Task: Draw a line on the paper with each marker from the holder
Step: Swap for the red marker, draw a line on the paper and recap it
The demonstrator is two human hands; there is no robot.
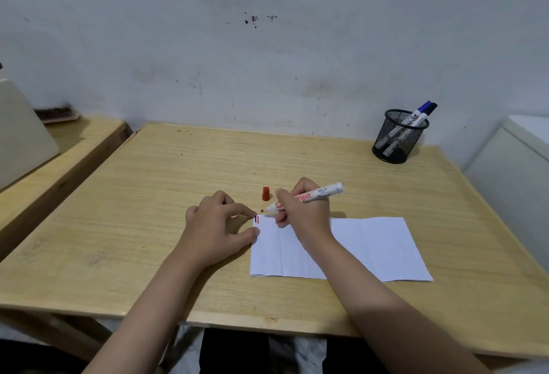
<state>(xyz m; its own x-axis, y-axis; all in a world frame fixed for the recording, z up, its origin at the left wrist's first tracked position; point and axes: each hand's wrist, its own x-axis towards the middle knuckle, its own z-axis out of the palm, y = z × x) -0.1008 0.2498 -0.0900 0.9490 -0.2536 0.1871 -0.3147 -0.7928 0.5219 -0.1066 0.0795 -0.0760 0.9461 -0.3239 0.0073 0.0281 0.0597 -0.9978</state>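
A white creased paper (371, 250) lies on the wooden table (178, 183). My right hand (306, 210) grips an uncapped red marker (322, 192), its tip just above the paper's far left corner. Short blue and red lines (257, 220) sit at that corner. My left hand (219, 225) rests with fingertips on the paper's left edge, holding nothing. The red cap (266, 193) stands on the table just beyond the marker tip. A black mesh holder (398, 135) at the far right holds two markers (421, 113) with blue and dark caps.
A second wooden table (74, 147) adjoins on the left with a cream box (20, 132) and a brush (58, 114) on it. A white cabinet (517, 165) stands at the right. The wall runs close behind the table.
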